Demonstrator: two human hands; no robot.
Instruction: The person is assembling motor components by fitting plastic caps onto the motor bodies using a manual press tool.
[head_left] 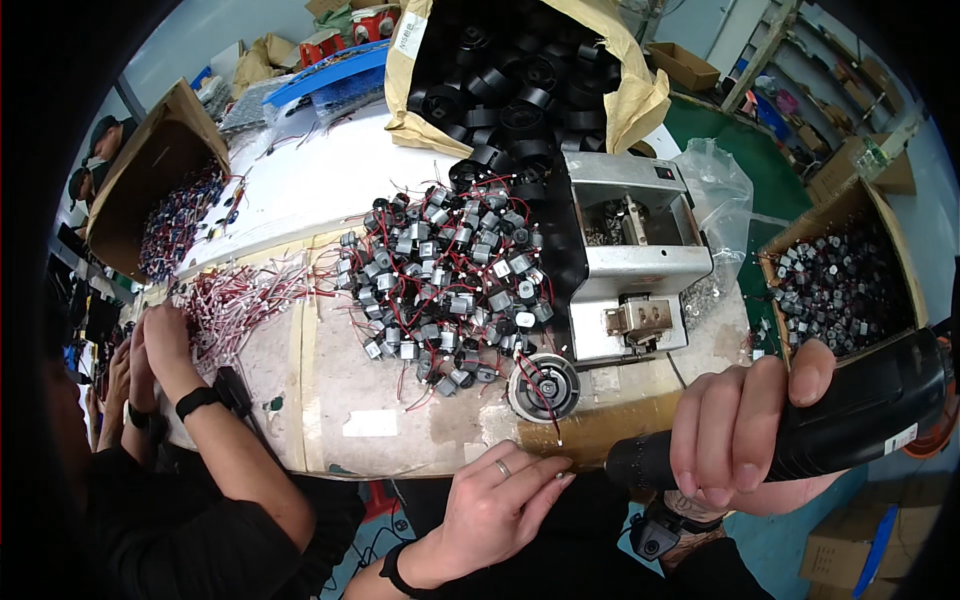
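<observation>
My right hand (735,425) is wrapped round a black power drill (860,415), whose tip points left past the table's front edge. Just left of that tip, my left hand (500,505) pinches a tiny light-coloured thing between thumb and forefinger, too small to name. Beyond my left hand, a round black-and-grey wheel-like part (546,388) lies at the table's front, a red wire trailing across it. A heap of small grey motors (440,270) with red and black wires spreads behind it. To the right stands a grey metal machine (635,262) with an open hopper on top.
A paper sack (640,100) of black round parts (520,115) leans at the back. Cartons of motors (845,290) and of wired parts (185,220) flank the table. Red and white wires (245,305) lie left, by a co-worker's hands (160,350).
</observation>
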